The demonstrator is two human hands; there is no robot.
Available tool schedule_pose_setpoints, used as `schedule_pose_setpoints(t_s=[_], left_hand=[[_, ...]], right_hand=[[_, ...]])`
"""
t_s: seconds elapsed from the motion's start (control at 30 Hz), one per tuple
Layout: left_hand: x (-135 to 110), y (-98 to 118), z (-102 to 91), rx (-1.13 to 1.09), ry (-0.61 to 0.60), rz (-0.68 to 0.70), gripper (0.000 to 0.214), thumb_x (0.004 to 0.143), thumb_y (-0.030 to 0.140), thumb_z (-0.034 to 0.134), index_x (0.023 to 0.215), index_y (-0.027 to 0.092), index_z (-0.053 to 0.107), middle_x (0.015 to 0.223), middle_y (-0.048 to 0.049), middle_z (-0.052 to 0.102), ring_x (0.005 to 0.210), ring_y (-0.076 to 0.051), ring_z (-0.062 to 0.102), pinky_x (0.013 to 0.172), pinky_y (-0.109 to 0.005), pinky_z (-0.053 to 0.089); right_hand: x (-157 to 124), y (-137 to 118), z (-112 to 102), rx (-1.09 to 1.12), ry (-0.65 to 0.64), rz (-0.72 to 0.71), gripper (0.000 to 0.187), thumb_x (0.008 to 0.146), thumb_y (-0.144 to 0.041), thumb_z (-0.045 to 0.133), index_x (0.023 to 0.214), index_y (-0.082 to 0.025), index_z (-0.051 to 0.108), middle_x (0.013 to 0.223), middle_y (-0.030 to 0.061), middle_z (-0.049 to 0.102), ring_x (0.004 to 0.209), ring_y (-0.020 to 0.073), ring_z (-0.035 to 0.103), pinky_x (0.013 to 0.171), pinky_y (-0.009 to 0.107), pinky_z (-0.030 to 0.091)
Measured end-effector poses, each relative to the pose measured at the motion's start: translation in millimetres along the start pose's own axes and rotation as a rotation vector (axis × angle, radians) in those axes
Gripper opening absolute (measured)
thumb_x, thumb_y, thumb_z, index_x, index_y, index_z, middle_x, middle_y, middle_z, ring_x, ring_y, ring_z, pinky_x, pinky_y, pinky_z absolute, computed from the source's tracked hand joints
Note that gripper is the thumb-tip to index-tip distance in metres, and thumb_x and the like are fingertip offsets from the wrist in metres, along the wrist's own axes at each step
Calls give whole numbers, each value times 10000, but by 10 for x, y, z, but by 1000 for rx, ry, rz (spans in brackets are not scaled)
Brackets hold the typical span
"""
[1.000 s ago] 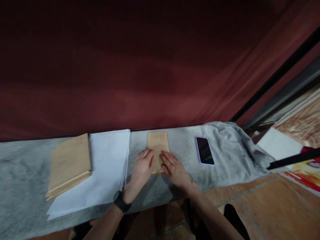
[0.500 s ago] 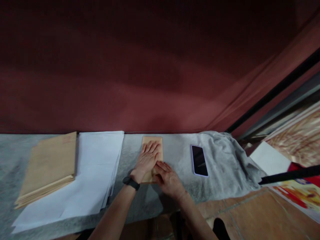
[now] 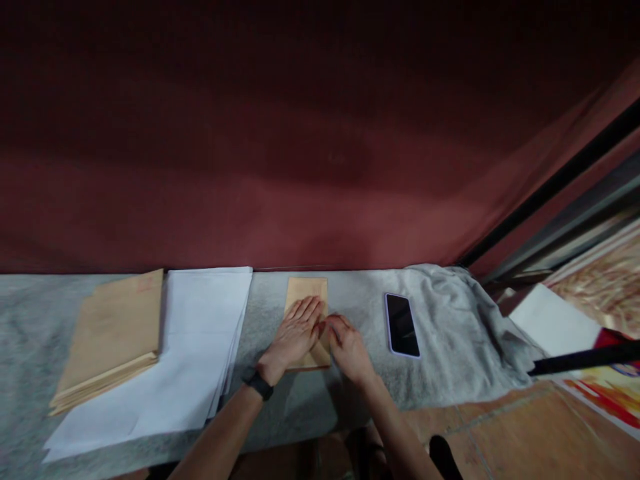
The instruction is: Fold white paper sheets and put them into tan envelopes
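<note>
A narrow brown paper envelope (image 3: 306, 285) lies on the grey cloth, its long side running away from me. My left hand (image 3: 299, 328), with a black band on the wrist, rests flat across its middle, fingers stretched out. At the envelope's right edge is my right hand (image 3: 349, 345), its fingers curled in and the fingertips on that edge beside my left thumb. Part of the envelope is hidden under the hands. Left of them lies a pile of white paper sheets (image 3: 205, 333), partly covered by a stack of larger brown envelopes (image 3: 117, 320).
A phone (image 3: 402, 325) in a light purple case lies to the right. The grey cloth (image 3: 450, 333) is rumpled toward its right end. A dark red fabric wall (image 3: 320, 220) rises behind the surface. A black pole (image 3: 585, 358) and printed packaging (image 3: 607, 393) are at far right.
My left hand has slid down the envelope toward me, uncovering its far end. The right hand has shifted right, to the envelope's edge. The view has shifted slightly.
</note>
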State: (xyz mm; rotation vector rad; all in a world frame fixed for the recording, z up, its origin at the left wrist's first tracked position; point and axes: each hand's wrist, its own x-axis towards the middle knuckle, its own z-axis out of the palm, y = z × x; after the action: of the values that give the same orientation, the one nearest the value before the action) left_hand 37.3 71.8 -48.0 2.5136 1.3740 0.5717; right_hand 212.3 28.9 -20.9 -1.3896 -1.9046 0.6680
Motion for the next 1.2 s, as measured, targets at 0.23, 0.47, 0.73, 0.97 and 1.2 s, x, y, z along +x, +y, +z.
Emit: schedule_pose_setpoints(t_s=[0.23, 0.47, 0.73, 0.97, 1.2], left_hand=[[-335, 115, -24, 53, -65, 105, 551, 994, 320, 404, 1508, 123, 405, 1575, -161, 421, 1496, -251, 327, 1240, -481, 238], [-601, 185, -14, 50, -72, 167, 558, 1014, 344, 401, 1531, 136, 380, 1561, -165, 438, 1472, -262, 374, 1242, -489, 246], [-750, 270, -129, 59, -100, 212, 654, 1023, 405, 416, 1603, 196, 196, 1636, -88, 313, 1512, -231, 290, 1253, -433, 218], [-868, 322, -144, 37, -131, 217, 706, 1012, 467, 449, 1610, 223, 164, 1645, -83, 280, 1507, -236, 303, 1244, -417, 231], [-989, 386, -267, -13, -214, 214, 703, 1005, 464, 464, 1606, 230, 184, 1651, -74, 271, 1522, -232, 263, 1256, -420, 194]], right_hand=[[51, 82, 163, -44, -40, -84, 476, 1061, -387, 322, 1440, -193, 537, 1486, 104, 546, 1412, 208, 458, 1207, 461, 350], [256, 200, 317, -335, -123, -179, 495, 1064, -358, 320, 1537, -235, 397, 1573, 90, 431, 1476, 205, 368, 1229, 491, 278], [984, 434, 354, -437, -114, -245, 534, 1035, -353, 402, 1555, -241, 353, 1615, 90, 337, 1505, 228, 302, 1241, 513, 210], [1171, 470, 421, -477, -53, -206, 564, 1024, -372, 410, 1554, -187, 354, 1618, 117, 325, 1518, 251, 270, 1251, 533, 151], [791, 423, 380, -565, -161, -215, 563, 1061, -385, 305, 1593, -211, 250, 1628, 104, 311, 1524, 220, 253, 1243, 517, 198]])
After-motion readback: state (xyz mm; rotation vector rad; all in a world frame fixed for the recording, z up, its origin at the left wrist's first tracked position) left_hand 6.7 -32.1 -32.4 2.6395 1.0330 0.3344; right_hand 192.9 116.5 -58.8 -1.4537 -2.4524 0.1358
